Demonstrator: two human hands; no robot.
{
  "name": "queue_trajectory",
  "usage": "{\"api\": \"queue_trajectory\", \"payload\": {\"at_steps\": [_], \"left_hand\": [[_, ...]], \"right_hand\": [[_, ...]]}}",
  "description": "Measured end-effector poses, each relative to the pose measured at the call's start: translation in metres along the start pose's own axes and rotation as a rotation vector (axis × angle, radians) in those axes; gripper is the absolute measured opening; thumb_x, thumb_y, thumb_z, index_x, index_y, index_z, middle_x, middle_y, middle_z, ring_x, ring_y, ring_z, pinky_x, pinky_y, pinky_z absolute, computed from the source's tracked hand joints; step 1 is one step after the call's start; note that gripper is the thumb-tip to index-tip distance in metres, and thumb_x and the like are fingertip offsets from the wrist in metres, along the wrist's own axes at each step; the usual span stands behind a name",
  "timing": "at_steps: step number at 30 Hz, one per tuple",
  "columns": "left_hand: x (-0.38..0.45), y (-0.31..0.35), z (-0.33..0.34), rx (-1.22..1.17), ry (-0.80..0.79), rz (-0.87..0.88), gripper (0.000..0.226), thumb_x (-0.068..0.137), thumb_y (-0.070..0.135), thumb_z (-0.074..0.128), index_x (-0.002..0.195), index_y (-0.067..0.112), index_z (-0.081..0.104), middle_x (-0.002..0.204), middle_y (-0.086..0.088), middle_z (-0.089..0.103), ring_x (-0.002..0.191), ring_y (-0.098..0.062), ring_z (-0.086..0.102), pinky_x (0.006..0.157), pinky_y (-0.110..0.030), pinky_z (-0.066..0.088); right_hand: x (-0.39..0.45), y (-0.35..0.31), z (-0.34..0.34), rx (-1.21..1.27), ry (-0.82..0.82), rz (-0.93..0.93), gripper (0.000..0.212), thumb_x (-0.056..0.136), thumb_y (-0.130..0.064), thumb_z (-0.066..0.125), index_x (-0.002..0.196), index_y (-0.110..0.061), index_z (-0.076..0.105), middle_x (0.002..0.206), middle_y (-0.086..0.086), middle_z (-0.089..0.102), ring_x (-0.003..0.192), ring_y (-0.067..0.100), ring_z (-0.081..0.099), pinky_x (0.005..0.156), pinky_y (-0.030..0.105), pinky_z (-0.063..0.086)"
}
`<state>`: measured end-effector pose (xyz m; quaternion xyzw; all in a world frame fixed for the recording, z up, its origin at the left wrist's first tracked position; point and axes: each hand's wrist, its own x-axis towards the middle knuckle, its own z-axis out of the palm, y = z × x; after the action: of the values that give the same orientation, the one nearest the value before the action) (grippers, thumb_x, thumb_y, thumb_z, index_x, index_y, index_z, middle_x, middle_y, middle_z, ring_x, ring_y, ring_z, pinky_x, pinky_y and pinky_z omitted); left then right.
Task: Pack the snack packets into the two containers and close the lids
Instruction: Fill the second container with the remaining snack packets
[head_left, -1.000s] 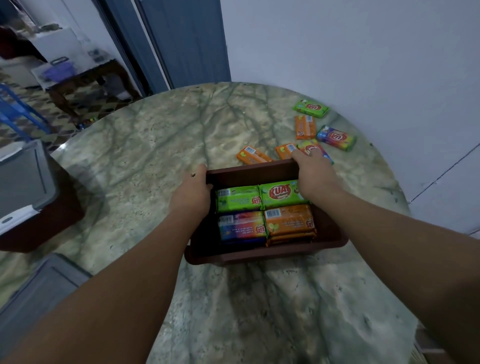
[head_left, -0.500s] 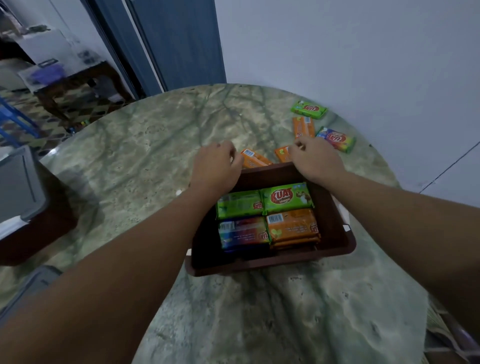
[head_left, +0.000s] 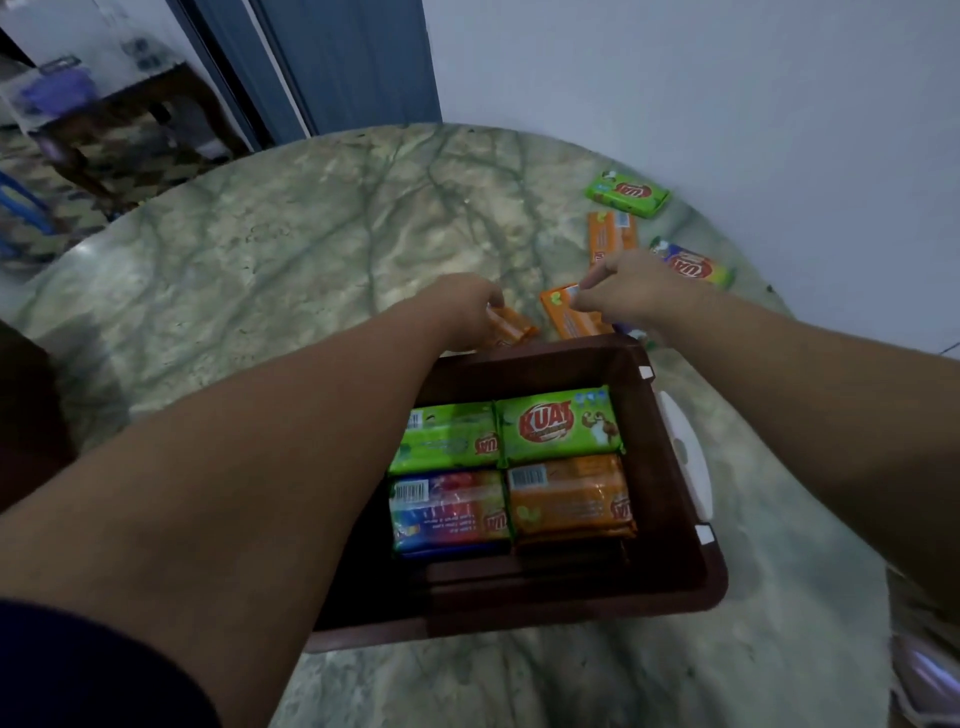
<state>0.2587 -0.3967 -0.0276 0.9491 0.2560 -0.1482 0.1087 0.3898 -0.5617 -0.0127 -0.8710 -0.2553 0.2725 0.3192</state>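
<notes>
A dark brown container (head_left: 670, 467) stands open on the marble table (head_left: 260, 270), holding several snack packets in green, orange and blue-red wrappers. Just beyond its far rim, my left hand (head_left: 462, 306) grips an orange packet (head_left: 511, 325) lying on the table. My right hand (head_left: 639, 296) pinches the corner of another orange packet (head_left: 563, 312). Further right lie loose packets: a green one (head_left: 626, 193), an orange one (head_left: 608, 236) and a multicoloured one (head_left: 693, 265).
A white handle (head_left: 688, 457) hangs on the container's right side. A white wall runs behind the table on the right, a blue door (head_left: 353, 57) stands at the back. A dark object (head_left: 26, 415) sits at the left edge.
Both hands left the container's rim and reached past it. My left hand took hold of one orange packet and my right hand of another. The camera moved closer.
</notes>
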Motion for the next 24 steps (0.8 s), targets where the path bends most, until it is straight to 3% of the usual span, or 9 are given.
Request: {"api": "queue_trajectory", "payload": {"at_steps": [4, 8, 14, 16, 18, 22, 24], "left_hand": [[0.018, -0.007, 0.015, 0.105, -0.13, -0.014, 0.061, 0.08, 0.036, 0.066, 0.138, 0.047, 0.05, 0.138, -0.003, 0.058, 0.124, -0.032, 0.055, 0.103, -0.045, 0.046], [0.018, -0.008, 0.016, 0.203, -0.048, 0.033, 0.081, 0.086, 0.032, 0.072, 0.156, 0.036, 0.03, 0.144, -0.009, 0.047, 0.128, -0.035, 0.046, 0.103, -0.046, 0.045], [0.013, -0.009, 0.014, 0.291, -0.05, 0.031, 0.046, 0.088, 0.05, 0.067, 0.128, 0.028, 0.059, 0.13, -0.01, 0.047, 0.122, -0.036, 0.042, 0.094, -0.047, 0.042], [0.011, -0.012, 0.014, 0.229, -0.088, 0.026, 0.049, 0.086, 0.052, 0.069, 0.124, 0.023, 0.06, 0.13, -0.013, 0.049, 0.12, -0.037, 0.046, 0.092, -0.043, 0.043], [0.007, -0.016, 0.015, 0.069, -0.095, -0.007, 0.062, 0.08, 0.056, 0.075, 0.123, 0.016, 0.056, 0.123, -0.014, 0.056, 0.11, -0.034, 0.055, 0.08, -0.036, 0.043], [-0.003, -0.02, 0.011, -0.204, 0.036, -0.049, 0.069, 0.07, 0.053, 0.083, 0.108, 0.019, 0.036, 0.105, -0.007, 0.058, 0.088, -0.026, 0.056, 0.061, -0.033, 0.035], [-0.006, -0.019, 0.008, -0.263, 0.069, -0.055, 0.069, 0.07, 0.053, 0.081, 0.108, 0.018, 0.037, 0.103, -0.007, 0.06, 0.085, -0.024, 0.059, 0.059, -0.033, 0.038]], "right_hand": [[0.01, 0.003, 0.002, -0.018, -0.012, 0.005, 0.03, 0.084, -0.031, 0.083, 0.105, -0.016, 0.068, 0.109, 0.008, 0.068, 0.103, 0.024, 0.064, 0.09, 0.039, 0.055], [0.013, 0.004, 0.003, -0.044, -0.013, -0.019, 0.039, 0.084, -0.032, 0.083, 0.114, -0.014, 0.066, 0.114, 0.004, 0.063, 0.105, 0.021, 0.058, 0.084, 0.033, 0.046], [0.018, 0.008, 0.009, -0.262, -0.011, -0.035, 0.057, 0.079, -0.041, 0.085, 0.124, -0.019, 0.059, 0.129, 0.01, 0.06, 0.112, 0.027, 0.059, 0.092, 0.039, 0.052], [0.021, 0.012, 0.012, -0.326, -0.015, -0.037, 0.064, 0.076, -0.042, 0.086, 0.128, -0.02, 0.056, 0.126, 0.012, 0.061, 0.11, 0.029, 0.06, 0.091, 0.04, 0.053], [0.021, 0.014, 0.015, -0.385, -0.019, -0.04, 0.071, 0.072, -0.044, 0.087, 0.13, -0.02, 0.055, 0.126, 0.013, 0.061, 0.111, 0.03, 0.06, 0.088, 0.037, 0.051], [0.022, 0.014, 0.019, -0.504, -0.052, -0.065, 0.079, 0.069, -0.05, 0.088, 0.132, -0.018, 0.053, 0.129, 0.012, 0.061, 0.117, 0.032, 0.058, 0.091, 0.039, 0.05], [0.023, 0.012, 0.02, -0.56, -0.066, -0.077, 0.078, 0.07, -0.048, 0.088, 0.132, -0.018, 0.053, 0.128, 0.012, 0.061, 0.116, 0.032, 0.059, 0.094, 0.041, 0.051]]}}
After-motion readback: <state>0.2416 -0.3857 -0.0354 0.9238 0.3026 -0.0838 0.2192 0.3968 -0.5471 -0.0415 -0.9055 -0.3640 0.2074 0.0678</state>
